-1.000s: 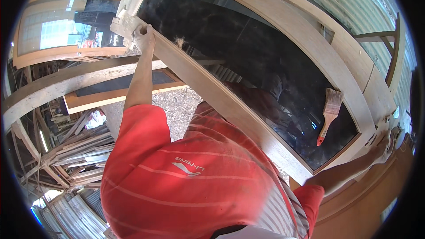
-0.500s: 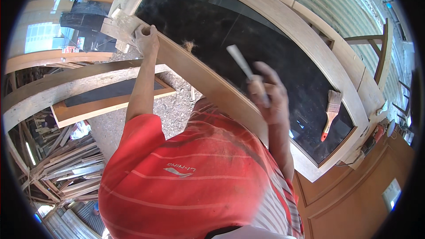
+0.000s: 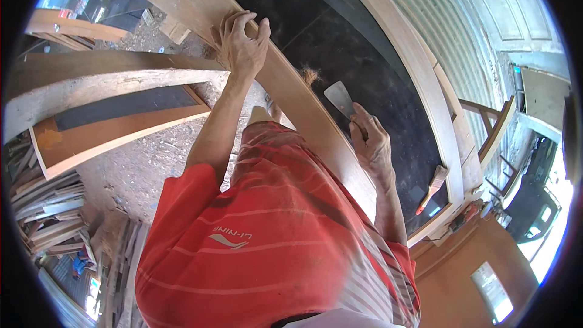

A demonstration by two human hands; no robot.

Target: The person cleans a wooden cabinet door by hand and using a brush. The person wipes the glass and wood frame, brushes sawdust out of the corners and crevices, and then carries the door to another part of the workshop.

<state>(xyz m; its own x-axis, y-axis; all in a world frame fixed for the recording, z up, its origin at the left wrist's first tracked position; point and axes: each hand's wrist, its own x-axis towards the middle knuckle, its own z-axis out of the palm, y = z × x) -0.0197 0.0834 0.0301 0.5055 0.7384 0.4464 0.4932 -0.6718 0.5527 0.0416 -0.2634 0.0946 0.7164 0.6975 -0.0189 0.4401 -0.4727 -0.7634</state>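
Note:
My right hand [image 3: 371,140] is closed round a putty knife [image 3: 340,97] with a broad metal blade, held over the dark panel [image 3: 388,85] set in a pale wooden frame [image 3: 303,94]. The blade points toward a small tuft of shavings [image 3: 310,75] by the frame's near rail. Farther left, my left hand [image 3: 245,48] bends its fingers over that same rail, with the thumb toward the panel. A paintbrush [image 3: 432,189] with a red-tipped handle lies at the right end of the panel, its bristles on the frame.
Below the left arm stands a curved timber beam [image 3: 115,88], with another framed panel [image 3: 121,124] beneath it. Stacked wood offcuts [image 3: 51,212] lie at the lower left. A brown door panel [image 3: 449,267] is at the lower right. Corrugated sheeting [image 3: 437,18] rises behind the frame.
My view has shifted and turned. The left hand has slid along the rail toward the middle. The putty knife, blurred before, now sits lower and steadier, with its blade nearer the tuft.

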